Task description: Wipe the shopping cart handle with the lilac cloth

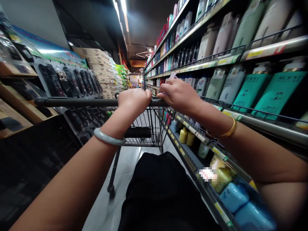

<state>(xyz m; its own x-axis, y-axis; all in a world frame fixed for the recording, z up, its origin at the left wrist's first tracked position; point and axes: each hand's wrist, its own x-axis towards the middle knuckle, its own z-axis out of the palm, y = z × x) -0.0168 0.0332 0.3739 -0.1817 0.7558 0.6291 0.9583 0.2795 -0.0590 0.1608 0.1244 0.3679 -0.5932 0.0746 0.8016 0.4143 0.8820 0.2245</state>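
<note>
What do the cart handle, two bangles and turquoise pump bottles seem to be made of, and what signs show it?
Cart handle: dark plastic or coated metal; its smooth, dull sheen leaves that open.
Pale bangle: perhaps polished stone or glass, being smooth and glossy.
Gold-coloured bangle: likely polished metal, given its bright yellow shine.
Turquoise pump bottles: probably moulded plastic, from smooth, evenly coloured walls.

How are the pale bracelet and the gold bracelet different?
The pale bracelet is whitish grey, but the gold bracelet is golden yellow. The pale bracelet looks a bit chunkier; the gold bracelet looks thinner. The pale bracelet is on the left hand's side, and the gold bracelet is on the right hand's side. Both are bands worn around an arm.
</note>
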